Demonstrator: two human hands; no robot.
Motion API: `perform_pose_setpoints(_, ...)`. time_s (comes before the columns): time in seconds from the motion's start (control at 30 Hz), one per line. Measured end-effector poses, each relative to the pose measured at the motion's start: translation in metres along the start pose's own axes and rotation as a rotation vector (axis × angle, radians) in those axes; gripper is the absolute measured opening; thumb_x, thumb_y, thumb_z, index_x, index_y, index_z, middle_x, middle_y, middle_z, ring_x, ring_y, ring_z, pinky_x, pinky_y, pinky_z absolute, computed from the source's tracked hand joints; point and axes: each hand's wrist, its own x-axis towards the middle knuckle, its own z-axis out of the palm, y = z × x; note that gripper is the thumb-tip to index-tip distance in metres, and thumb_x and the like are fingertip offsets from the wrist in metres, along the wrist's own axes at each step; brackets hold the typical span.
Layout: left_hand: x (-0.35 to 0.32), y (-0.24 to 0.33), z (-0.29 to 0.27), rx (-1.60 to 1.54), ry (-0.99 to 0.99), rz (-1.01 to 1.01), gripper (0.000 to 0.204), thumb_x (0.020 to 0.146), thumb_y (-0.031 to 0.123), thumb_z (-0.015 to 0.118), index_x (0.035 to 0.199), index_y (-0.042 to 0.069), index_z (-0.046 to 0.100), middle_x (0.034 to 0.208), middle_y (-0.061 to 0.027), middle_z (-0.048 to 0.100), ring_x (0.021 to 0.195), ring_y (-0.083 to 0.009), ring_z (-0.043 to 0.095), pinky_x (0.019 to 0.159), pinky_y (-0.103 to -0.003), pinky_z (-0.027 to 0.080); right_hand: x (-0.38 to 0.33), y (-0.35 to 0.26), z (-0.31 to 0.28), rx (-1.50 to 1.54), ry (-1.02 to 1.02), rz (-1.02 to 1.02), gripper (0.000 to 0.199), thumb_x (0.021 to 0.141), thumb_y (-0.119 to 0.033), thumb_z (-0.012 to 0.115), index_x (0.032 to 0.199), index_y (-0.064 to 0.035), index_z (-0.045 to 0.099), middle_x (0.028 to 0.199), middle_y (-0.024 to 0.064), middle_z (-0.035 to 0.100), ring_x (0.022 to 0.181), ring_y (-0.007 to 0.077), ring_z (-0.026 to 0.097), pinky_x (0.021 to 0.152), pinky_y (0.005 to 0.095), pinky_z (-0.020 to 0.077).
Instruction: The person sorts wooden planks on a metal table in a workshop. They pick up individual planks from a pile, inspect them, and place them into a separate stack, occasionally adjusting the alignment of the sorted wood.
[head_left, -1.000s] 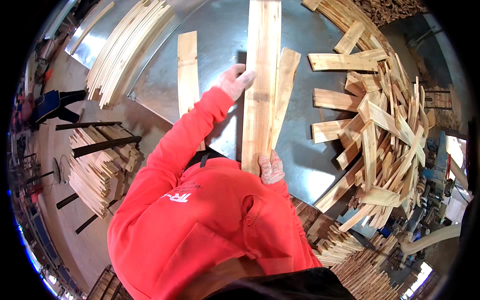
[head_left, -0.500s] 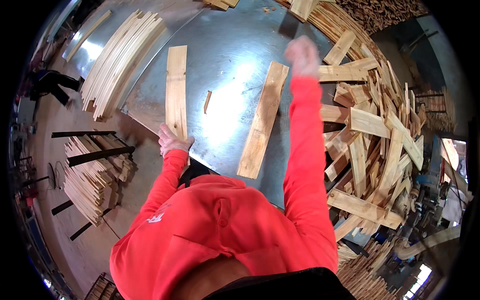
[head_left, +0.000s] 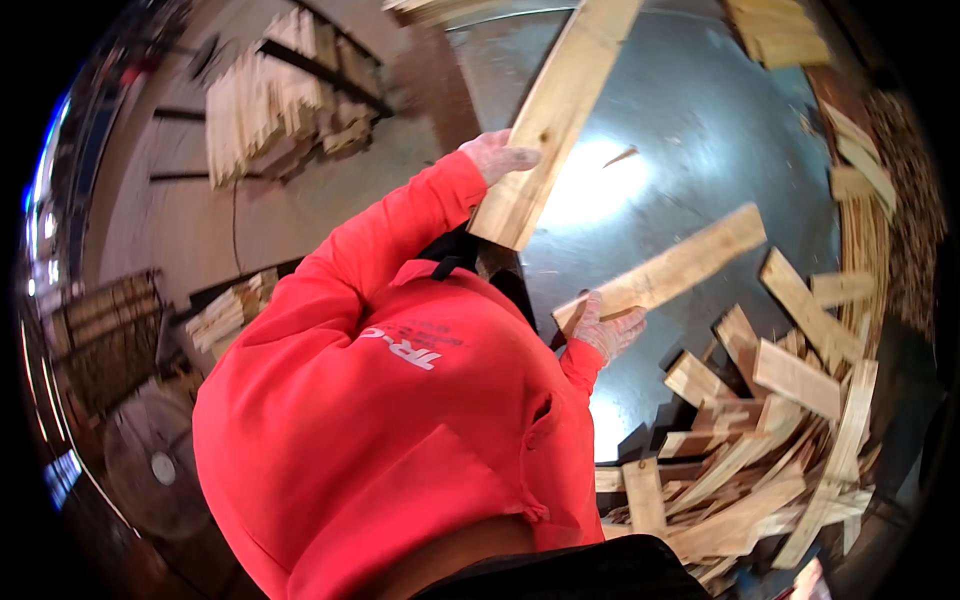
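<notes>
My left hand (head_left: pixel 500 157), in a thin translucent glove, grips the edge of a long wooden board (head_left: pixel 568 105), thumb across its upper face. This board has a knot and slants away over the left part of the metal table. My right hand (head_left: pixel 612 330), gloved alike, holds the near end of a shorter board (head_left: pixel 690 262) at its lower edge. That board points away to the right. Some fingers of each hand are hidden by the wood. A small wood splinter (head_left: pixel 620 157) lies on the table between the two boards.
The shiny metal table (head_left: pixel 700 120) spreads out ahead. A jumbled heap of offcut boards (head_left: pixel 745 510) lies at the lower right. Flat boards (head_left: pixel 775 32) rest at the far right corner. Stacked slats (head_left: pixel 265 105) stand on a black-armed rack at the left, and a round fan (head_left: pixel 160 465) is at lower left.
The view has turned to the right. My right hand has come back from the table's far side to the right board's near end. My left hand now grips the left board, which appears raised.
</notes>
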Motion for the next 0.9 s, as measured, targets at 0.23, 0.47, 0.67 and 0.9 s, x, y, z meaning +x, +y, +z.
perform_pose_setpoints(0.23,-0.047,0.036,-0.125,0.025,0.465,0.334,0.047,0.080,0.014,0.072,0.123,0.002,0.058,0.106,-0.0039,0.066,0.092,-0.0142,0.061,0.085,-0.030,0.049,0.011,-0.028,0.039,-0.328,0.068,0.129,0.102,0.080,-0.071,0.049,0.152,-0.0112,0.009,0.153,0.0271,0.011,0.143,0.0392,0.014,0.115,0.0434,0.0158)
perform_pose_setpoints(0.47,-0.139,0.024,-0.429,0.382,1.275,0.208,0.047,0.079,0.032,0.069,0.115,0.003,0.059,0.098,-0.0112,0.067,0.084,-0.0238,0.064,0.078,-0.035,0.051,-0.007,-0.093,0.081,-0.299,0.230,0.316,0.098,0.080,-0.074,0.046,0.151,-0.0134,0.016,0.153,0.0263,0.014,0.137,0.0426,0.028,0.111,0.0465,0.0283)
perform_pose_setpoints(0.67,-0.044,-0.025,-0.654,0.578,1.329,-0.488,0.057,0.074,0.045,0.066,0.110,0.001,0.063,0.108,-0.0236,0.065,0.102,-0.0403,0.060,0.087,-0.047,0.045,-0.038,-0.176,0.119,-0.110,0.392,0.498,0.080,0.082,-0.061,0.059,0.146,-0.0215,0.034,0.147,0.0209,0.031,0.129,0.0379,0.042,0.101,0.0473,0.0422)
perform_pose_setpoints(0.9,0.133,-0.114,-0.706,0.220,0.846,-0.338,0.067,0.085,0.056,0.046,0.127,0.005,0.053,0.126,-0.0173,0.055,0.115,-0.0320,0.054,0.092,-0.042,0.047,-0.028,-0.270,0.111,-0.113,0.213,0.688,0.105,0.071,-0.054,0.073,0.149,-0.0096,0.018,0.148,0.0216,0.028,0.130,0.0369,0.040,0.109,0.0428,0.0333)
